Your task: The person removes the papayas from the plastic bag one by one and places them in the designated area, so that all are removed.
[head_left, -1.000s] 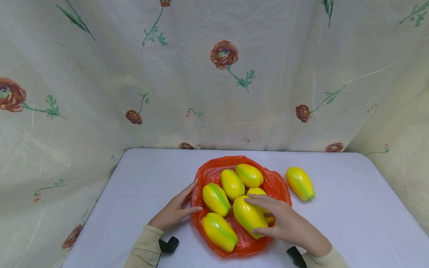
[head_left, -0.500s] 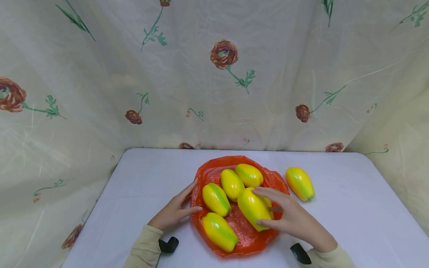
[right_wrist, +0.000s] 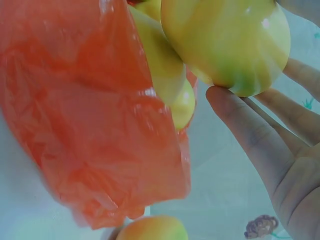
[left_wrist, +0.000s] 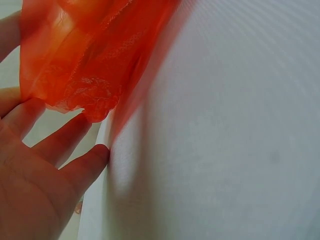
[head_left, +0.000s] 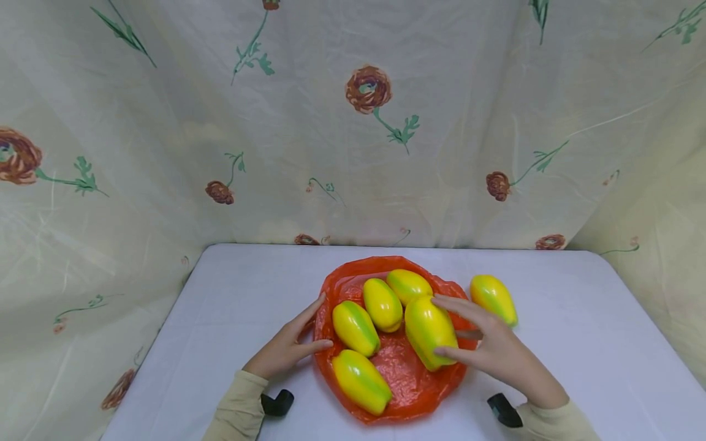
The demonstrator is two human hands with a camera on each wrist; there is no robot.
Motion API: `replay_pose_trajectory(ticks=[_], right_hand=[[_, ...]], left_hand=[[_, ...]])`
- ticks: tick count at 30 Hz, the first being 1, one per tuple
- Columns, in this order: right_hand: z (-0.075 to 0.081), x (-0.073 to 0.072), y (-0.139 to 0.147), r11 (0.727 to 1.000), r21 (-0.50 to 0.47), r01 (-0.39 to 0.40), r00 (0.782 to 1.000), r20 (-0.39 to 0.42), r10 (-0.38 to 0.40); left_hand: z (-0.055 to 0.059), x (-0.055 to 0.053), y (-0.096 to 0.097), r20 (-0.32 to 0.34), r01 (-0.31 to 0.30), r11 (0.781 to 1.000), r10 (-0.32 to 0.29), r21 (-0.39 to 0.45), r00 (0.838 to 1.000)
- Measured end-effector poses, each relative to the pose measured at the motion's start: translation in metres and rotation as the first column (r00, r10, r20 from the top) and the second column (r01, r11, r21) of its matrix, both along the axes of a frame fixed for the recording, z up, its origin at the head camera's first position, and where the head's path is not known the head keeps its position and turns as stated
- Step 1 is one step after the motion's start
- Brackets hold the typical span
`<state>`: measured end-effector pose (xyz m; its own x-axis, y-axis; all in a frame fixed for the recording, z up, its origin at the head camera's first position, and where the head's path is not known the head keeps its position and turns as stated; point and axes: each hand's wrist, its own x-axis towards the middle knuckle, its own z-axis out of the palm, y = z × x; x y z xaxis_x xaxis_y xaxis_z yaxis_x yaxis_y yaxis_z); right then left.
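My right hand [head_left: 491, 343] holds a yellow-green papaya [head_left: 430, 334] between thumb and fingers, above the right side of an open red plastic bag [head_left: 402, 392]. In the right wrist view, the fingertips lie against the held papaya [right_wrist: 225, 45], which is raised above the bag's edge. Several more papayas [head_left: 355, 329] lie inside the bag; the held one covers the bag's right part from the head view. My left hand [head_left: 289, 343] rests at the bag's left rim. In the left wrist view, its spread fingers touch the red plastic [left_wrist: 95, 65].
One papaya [head_left: 493, 298] lies on the white-covered table [head_left: 584, 343] to the right of the bag, partly behind my right hand. A flower-patterned cloth [head_left: 430, 196] hangs behind the table and along its sides.
My right hand has moved up and right with the papaya, away from the bag's front and over its right side. My left hand has stayed in place.
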<state>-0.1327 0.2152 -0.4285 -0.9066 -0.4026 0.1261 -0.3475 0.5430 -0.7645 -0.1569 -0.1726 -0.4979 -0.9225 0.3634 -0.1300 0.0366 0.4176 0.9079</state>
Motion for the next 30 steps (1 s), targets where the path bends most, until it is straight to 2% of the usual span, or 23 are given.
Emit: replay_pose_trajectory(ticks=[14,30], right_hand=[[0.005,-0.005,0.015,0.997,0.019,0.074,0.997,-0.031,-0.073],[0.009,-0.010,0.045,0.978,0.060,0.200,0.977,-0.092,-0.194]], left_hand=[[0.001,0.001,0.000,0.001,0.003,1.000,-0.003,0.005,1.000],[-0.001,0.000,0.000,0.016,-0.011,1.000,0.011,0.005,1.000]])
